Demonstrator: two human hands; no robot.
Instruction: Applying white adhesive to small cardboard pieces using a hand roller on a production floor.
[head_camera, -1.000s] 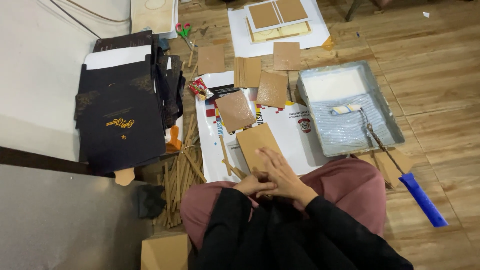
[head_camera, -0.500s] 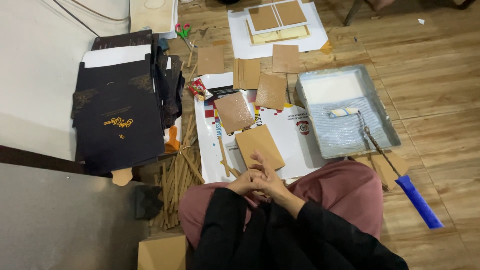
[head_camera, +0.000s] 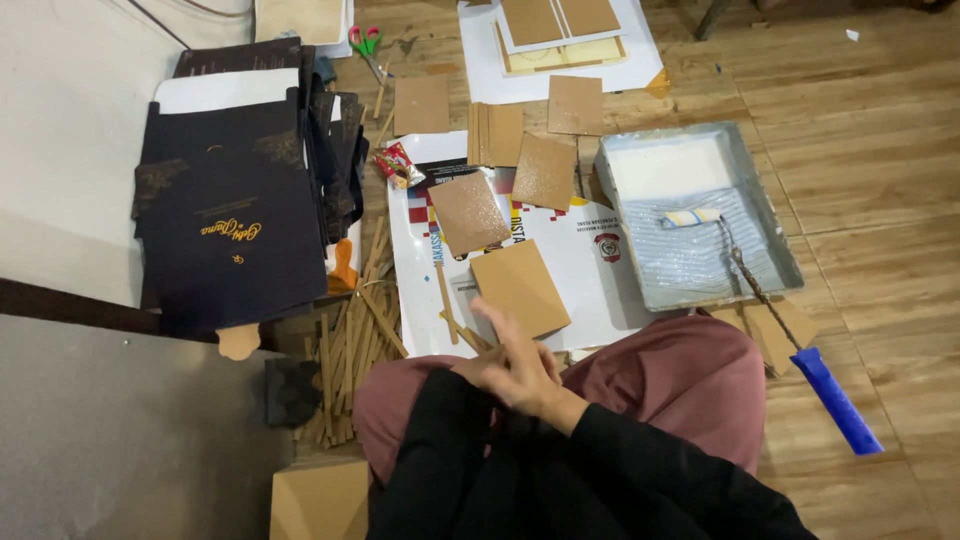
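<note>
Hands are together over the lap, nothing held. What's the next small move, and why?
Probably reach the right hand forward to the brown cardboard square just ahead of its fingertips: both hands look empty, and that square lies nearest on the white sheet.

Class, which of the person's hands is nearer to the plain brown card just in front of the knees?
Right. The right hand reaches up just below the brown card; the left hand lies mostly hidden under it, farther back.

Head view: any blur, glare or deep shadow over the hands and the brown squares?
Head view: the right hand is slightly motion-smeared at the fingers; the left hand is mostly hidden beneath it. The brown cardboard square is sharp and evenly lit. Mild sheen on the paint tray and the wooden floor; dark sleeves lose detail.
</note>
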